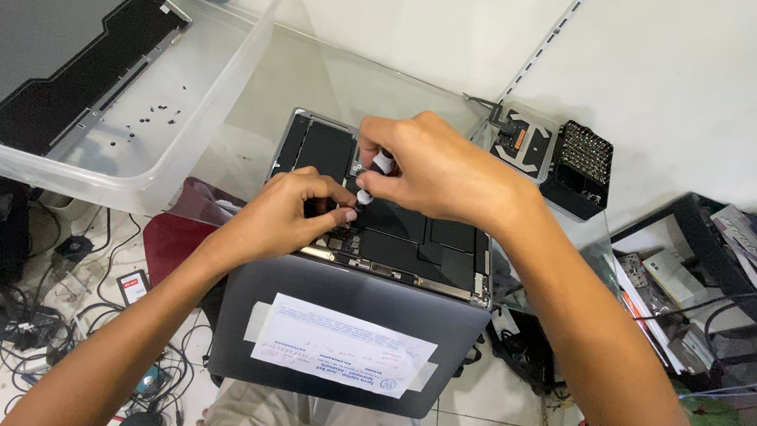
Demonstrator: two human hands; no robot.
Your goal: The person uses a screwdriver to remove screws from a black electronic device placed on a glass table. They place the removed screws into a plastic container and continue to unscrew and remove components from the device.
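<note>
Opened laptop [374, 243] under both hands, screwdriver [374, 177] upright mid-board.

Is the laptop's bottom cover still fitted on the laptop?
No: the cover lies in the clear bin at upper left, and the laptop shows its bare internals.

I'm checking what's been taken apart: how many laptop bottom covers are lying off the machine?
1. The grey bottom cover lies in the clear plastic bin, upper left of the opened laptop. Others may be hidden outside the view.
</note>
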